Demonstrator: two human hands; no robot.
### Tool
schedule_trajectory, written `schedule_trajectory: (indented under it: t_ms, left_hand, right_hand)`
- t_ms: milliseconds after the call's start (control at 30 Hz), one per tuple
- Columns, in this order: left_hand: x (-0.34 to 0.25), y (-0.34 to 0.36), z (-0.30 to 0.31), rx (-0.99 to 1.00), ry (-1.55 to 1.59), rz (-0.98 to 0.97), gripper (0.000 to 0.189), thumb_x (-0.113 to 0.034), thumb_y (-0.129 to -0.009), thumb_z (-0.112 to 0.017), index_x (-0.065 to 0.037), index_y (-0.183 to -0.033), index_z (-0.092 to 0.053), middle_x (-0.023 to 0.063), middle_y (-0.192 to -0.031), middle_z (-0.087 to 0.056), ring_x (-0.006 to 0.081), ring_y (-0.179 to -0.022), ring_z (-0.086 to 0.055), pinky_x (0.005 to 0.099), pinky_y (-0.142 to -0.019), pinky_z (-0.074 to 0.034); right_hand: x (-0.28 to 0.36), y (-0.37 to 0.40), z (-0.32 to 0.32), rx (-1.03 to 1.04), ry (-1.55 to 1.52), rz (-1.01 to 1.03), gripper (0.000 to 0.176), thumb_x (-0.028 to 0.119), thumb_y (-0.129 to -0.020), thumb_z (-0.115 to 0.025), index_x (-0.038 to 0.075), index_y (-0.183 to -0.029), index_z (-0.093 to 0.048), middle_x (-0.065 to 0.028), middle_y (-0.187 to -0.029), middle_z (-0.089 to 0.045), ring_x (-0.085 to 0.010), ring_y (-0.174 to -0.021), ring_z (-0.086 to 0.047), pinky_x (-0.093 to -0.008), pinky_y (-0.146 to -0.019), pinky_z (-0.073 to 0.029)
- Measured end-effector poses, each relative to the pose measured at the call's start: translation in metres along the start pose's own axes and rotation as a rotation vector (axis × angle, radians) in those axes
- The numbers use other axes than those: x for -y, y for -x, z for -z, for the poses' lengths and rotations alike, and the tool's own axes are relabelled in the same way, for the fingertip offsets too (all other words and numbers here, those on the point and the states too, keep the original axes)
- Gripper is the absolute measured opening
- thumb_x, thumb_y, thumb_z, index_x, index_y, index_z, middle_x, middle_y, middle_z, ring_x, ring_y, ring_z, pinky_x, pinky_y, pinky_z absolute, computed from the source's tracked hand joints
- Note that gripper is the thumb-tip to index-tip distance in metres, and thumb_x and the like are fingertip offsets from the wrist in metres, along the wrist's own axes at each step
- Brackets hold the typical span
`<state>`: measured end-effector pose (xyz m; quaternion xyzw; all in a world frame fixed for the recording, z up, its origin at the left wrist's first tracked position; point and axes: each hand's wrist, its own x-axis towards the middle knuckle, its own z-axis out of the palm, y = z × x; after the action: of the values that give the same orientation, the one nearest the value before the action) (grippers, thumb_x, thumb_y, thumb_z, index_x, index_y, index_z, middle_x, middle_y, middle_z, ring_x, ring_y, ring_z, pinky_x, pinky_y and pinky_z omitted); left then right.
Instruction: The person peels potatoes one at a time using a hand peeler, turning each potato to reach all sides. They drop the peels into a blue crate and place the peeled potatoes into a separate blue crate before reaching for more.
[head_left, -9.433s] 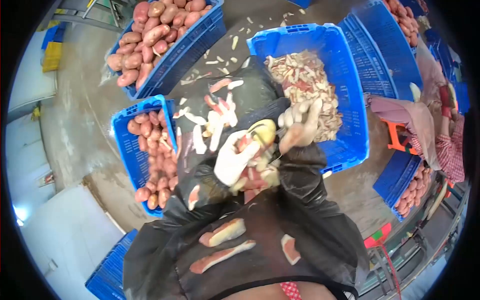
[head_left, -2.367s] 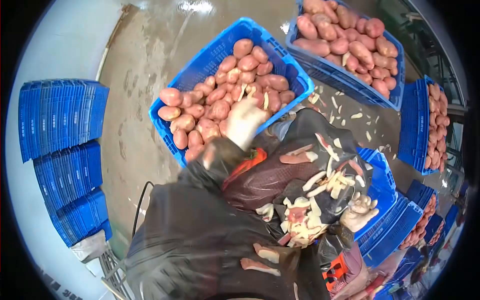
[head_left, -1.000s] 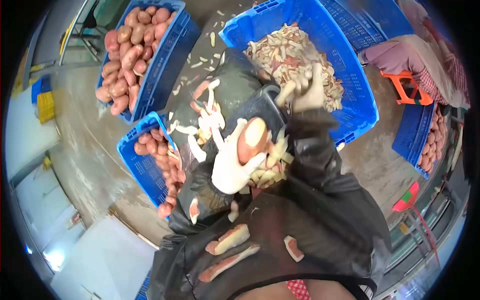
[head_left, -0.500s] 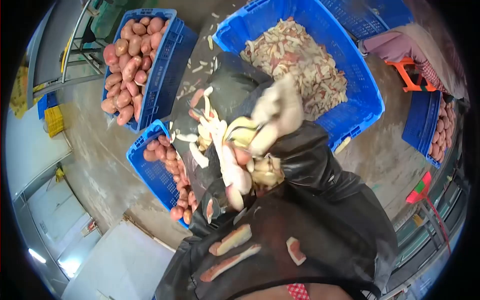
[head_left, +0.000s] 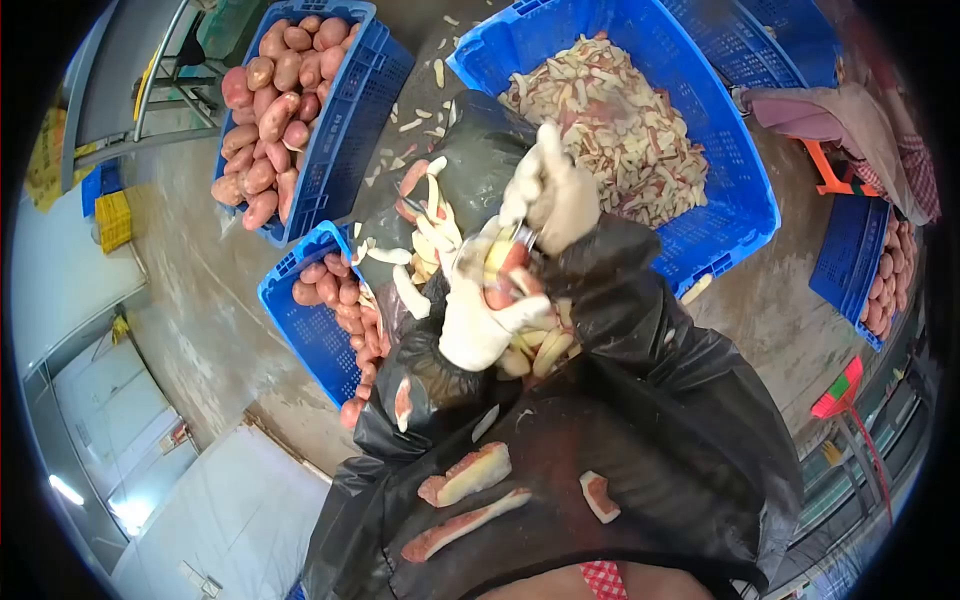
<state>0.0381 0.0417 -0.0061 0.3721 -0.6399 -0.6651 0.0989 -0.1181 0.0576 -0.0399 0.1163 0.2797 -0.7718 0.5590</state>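
Note:
A white-gloved hand, my left hand (head_left: 478,322), is wrapped round a red-skinned potato (head_left: 512,272) that shows a bare yellow patch. Just above it, my right hand (head_left: 565,205), also in a white glove, is closed on a peeler (head_left: 523,236); only a bit of its metal shows against the potato. Pale peelings (head_left: 432,240) lie on the black plastic covering my legs, left of the hands. More peelings (head_left: 545,345) are heaped in my lap under the potato. Strips of red peel (head_left: 468,475) stick to my black apron (head_left: 620,450).
A large blue crate (head_left: 745,190) of peelings stands ahead on the right. Another blue crate (head_left: 345,130) at upper left is piled with red potatoes, and a smaller blue crate (head_left: 305,345) of potatoes sits by my left leg. At far right, beside an orange stool (head_left: 822,170), is a person's sleeve (head_left: 915,170).
The potato has turned, and my left hand now shows plainly around it. My right hand with the peeler has shifted slightly up. The whole view has moved a little.

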Motion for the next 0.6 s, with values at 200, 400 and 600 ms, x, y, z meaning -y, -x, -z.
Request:
schedule_trajectory:
  t_ms: [200,400,600]
  left_hand:
    - [-0.025,-0.01,0.021,0.105,-0.375,-0.077,0.079,-0.026,-0.065,-0.074,-0.009,-0.132,-0.036,0.0149,-0.125,-0.045,0.027,-0.12,-0.039,0.037,-0.101,-0.029]
    - [-0.026,-0.016,0.023,0.111,-0.27,0.045,0.079,-0.017,-0.066,-0.074,-0.007,-0.133,-0.035,0.0121,-0.126,-0.044,0.0233,-0.121,-0.038,0.0349,-0.103,-0.028]
    - [-0.002,-0.019,0.031,0.142,-0.099,-0.063,0.078,-0.014,-0.074,-0.068,-0.005,-0.138,-0.024,0.0108,-0.132,-0.038,0.0211,-0.123,-0.037,0.0325,-0.103,-0.028]
  right_hand:
    - [0.009,-0.01,0.004,0.034,0.304,0.166,0.047,0.042,-0.093,-0.041,0.01,-0.058,-0.04,-0.0025,-0.051,-0.044,-0.0164,-0.047,-0.048,-0.0278,-0.048,-0.042]
    - [0.022,-0.031,0.035,0.154,-0.283,0.223,0.039,0.033,-0.093,-0.045,0.01,-0.062,-0.042,-0.0024,-0.052,-0.045,-0.0175,-0.048,-0.049,-0.032,-0.051,-0.043]
    - [0.03,-0.049,0.046,0.209,-0.254,0.197,0.044,0.043,-0.092,-0.044,0.011,-0.062,-0.041,-0.0004,-0.046,-0.039,-0.0148,-0.041,-0.045,-0.0291,-0.041,-0.037]
